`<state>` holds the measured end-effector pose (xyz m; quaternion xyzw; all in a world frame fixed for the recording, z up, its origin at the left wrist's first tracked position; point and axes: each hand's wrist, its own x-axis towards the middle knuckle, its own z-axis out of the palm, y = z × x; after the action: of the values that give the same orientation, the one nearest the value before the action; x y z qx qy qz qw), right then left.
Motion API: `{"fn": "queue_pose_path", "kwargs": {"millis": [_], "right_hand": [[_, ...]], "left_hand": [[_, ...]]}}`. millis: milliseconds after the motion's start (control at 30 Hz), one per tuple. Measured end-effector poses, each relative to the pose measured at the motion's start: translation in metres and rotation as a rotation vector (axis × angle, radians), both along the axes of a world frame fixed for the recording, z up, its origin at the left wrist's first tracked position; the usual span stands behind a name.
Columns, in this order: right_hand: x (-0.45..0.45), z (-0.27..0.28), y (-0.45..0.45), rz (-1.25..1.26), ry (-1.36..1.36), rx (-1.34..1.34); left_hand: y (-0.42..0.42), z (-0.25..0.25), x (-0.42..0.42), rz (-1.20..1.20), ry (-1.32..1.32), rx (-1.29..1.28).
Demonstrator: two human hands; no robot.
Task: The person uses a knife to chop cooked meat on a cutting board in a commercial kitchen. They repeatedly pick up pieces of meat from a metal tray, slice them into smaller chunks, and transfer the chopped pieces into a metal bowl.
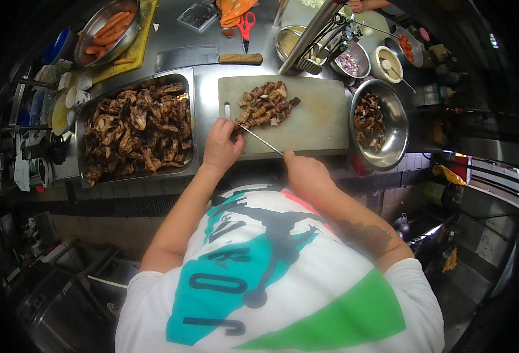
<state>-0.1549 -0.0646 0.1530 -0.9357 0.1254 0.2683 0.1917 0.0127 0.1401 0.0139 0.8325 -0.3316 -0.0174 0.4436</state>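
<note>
My right hand point(305, 172) is closed round the handle of a kitchen knife point(261, 139), whose blade reaches left over the near-left part of a pale cutting board point(321, 114). At the blade's far end, my left hand point(224, 145) has its fingers bent down at the board's left edge; what lies under them is hidden. A pile of cut browned meat point(266, 103) lies on the board just beyond the blade. Left of the board, a steel tray point(193, 88) is heaped with browned meat pieces point(138, 123). To the right, a steel bowl point(392, 132) holds small meat pieces point(369, 117).
Behind the board lie a cleaver point(188, 58) and red scissors point(245, 28). A bowl of sausages point(80, 48) stands on a yellow board point(142, 48). A metal post point(305, 42) rises near a bowl of chopped onion point(363, 57). Another person's hand point(357, 5) shows at the top.
</note>
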Motion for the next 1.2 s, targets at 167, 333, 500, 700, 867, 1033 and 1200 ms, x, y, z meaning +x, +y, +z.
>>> {"fn": "queue_pose_path", "kwargs": {"millis": [167,333,500,700,867,1033,1200], "right_hand": [[0.012,-0.063,0.013,-0.041,-0.075,0.047],[0.040,-0.080,0.020,-0.063,-0.167,0.070],[0.005,-0.022,0.010,-0.034,-0.069,0.066],[0.025,-0.081,0.031,-0.111,-0.093,0.143],[0.039,-0.089,0.019,-0.167,-0.216,0.208],[-0.026,-0.059,-0.026,-0.337,-0.345,0.216],[-0.092,-0.087,-0.060,-0.682,-0.320,0.295]], "left_hand": [[0.002,-0.001,0.002,-0.010,-0.029,0.023],[0.003,0.008,-0.001,0.022,-0.004,-0.004],[0.008,0.005,-0.004,0.035,0.039,0.016],[0.002,0.001,0.000,0.014,0.042,-0.016],[0.007,-0.002,-0.001,0.002,-0.050,-0.034],[-0.035,0.019,0.004,0.067,-0.140,-0.053],[-0.085,0.013,0.044,-0.184,-0.196,0.211]]}}
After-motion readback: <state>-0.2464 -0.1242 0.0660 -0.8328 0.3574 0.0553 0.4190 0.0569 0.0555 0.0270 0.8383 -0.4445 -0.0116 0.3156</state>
